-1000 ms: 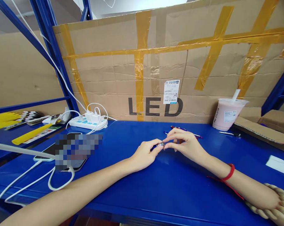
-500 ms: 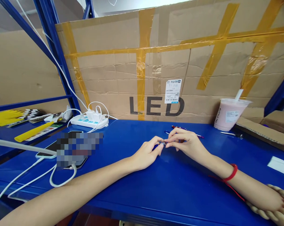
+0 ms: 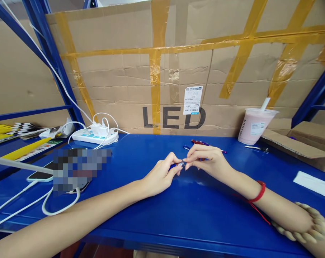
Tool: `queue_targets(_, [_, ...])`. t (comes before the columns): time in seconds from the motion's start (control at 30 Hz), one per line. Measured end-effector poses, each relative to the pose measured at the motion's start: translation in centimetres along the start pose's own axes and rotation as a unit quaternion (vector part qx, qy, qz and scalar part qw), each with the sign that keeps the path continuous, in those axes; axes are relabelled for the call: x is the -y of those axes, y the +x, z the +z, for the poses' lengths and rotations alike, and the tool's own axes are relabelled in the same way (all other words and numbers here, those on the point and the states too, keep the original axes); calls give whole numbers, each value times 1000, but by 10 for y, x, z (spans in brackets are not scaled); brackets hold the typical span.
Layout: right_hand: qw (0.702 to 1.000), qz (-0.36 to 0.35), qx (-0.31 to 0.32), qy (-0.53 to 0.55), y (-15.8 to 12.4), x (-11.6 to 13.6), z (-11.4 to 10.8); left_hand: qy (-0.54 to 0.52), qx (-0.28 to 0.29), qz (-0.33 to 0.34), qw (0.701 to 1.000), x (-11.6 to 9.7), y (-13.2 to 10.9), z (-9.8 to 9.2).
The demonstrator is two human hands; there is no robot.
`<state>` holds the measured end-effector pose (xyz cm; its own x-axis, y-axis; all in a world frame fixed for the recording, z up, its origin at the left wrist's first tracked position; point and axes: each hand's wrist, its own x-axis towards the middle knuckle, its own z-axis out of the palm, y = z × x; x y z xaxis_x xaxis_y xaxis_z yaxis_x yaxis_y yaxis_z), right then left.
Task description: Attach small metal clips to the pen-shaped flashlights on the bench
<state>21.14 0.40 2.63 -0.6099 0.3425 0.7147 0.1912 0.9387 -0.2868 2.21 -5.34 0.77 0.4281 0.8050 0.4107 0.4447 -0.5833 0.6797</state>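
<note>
My left hand point(image 3: 162, 173) pinches a small blue tube-like piece point(image 3: 175, 165) between thumb and fingers, above the blue table. The piece has a printed band and a silvery end; most of it is covered by my fingers, and it may be part of a pen. From the other side, my right hand point(image 3: 207, 159) closes its thumb and index fingertips on that silvery end. Just behind the right hand lie a dark red pen point(image 3: 197, 142) and a blue ring-shaped end point(image 3: 186, 147), both partly hidden by the fingers.
A pink drink cup point(image 3: 255, 127) with a straw stands at the back right beside an open cardboard box point(image 3: 299, 147). White paper point(image 3: 317, 184) lies at the right. Left are a power strip point(image 3: 95, 137), phones point(image 3: 41, 173) and white cables. A large carton point(image 3: 119, 89) blocks the back.
The view has shifted, so everything sits a little further left. More of the blue piece shows between my fingers. Both hands keep their hold at nearly the same spot.
</note>
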Motion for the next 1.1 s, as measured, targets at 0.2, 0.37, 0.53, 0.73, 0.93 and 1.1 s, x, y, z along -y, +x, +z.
queue_targets(0.2, [999,35,14,3,0,3,1,1,-4,9,1000,1,0,0])
queue_targets(0.37, [990,137,19,33,1,6,4,26,-5,-1,1000,1,0,0])
queue_targets(0.53, [971,231,37,56,-1,8,9,82,-12,6,997,3,1,-3])
queue_targets(0.73, [959,264,28,97,0,9,12,111,-20,38,993,8,4,-8])
queue_targets(0.93, [944,303,22,128,2,12,14,118,-37,47,991,8,5,-9])
queue_targets(1.1, [951,287,22,114,2,12,15,115,-44,16,992,6,5,-8])
